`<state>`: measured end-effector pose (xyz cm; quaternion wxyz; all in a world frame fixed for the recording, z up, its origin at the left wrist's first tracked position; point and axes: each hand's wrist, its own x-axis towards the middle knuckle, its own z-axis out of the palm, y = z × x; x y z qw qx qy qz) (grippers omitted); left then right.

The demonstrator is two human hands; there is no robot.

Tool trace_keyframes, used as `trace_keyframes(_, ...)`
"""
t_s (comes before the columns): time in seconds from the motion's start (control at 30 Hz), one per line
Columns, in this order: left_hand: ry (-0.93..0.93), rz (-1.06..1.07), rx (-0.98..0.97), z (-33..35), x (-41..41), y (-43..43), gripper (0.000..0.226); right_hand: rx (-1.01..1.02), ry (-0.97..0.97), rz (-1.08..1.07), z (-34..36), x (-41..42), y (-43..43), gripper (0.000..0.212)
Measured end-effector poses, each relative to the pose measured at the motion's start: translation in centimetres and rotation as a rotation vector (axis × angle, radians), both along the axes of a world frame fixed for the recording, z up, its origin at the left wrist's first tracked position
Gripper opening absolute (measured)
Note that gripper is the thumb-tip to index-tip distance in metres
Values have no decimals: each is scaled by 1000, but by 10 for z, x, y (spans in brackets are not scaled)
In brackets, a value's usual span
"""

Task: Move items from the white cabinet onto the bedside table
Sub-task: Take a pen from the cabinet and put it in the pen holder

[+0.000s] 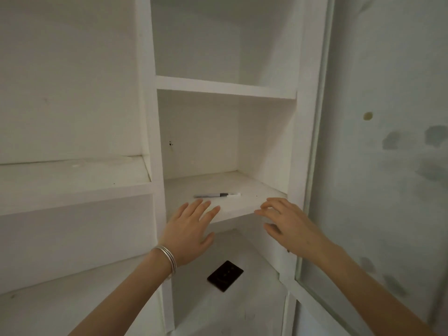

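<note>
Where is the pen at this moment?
In the head view, the pen lies on the middle shelf, near its front edge, just beyond the fingers of the left hand.

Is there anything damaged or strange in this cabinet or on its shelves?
Nothing is spilled or broken. The pen lies flat on the middle shelf, a dark flat object on the shelf below. Only small dark marks spot the compartment's back wall.
</note>
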<state>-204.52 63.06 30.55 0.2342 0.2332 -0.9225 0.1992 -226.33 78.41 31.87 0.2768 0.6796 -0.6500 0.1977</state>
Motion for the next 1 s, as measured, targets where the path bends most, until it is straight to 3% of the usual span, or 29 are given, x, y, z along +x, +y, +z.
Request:
trace_keyframes(0.27, -4, 49, 16, -19, -19, -24, 63, 39, -95, 65, 0, -29, -67, 30)
trace_keyframes(0.63, 32, 45, -53, -29, -24, -29, 70, -134, -113, 235, -15, -34, -107, 29)
trace_keyframes(0.73, 30, 54, -76, -29, -23, -29, 73, -60, -167, 185, -6, -43, -127, 29)
trace_keyframes(0.9, 32, 60, -100, -30, -22, -28, 73, 235, -193, 72, 10, -55, -154, 41)
trace_keyframes(1.0, 47, 60, -90, -29, -23, -27, 73, 233, -203, 112, 15, -56, -160, 33)
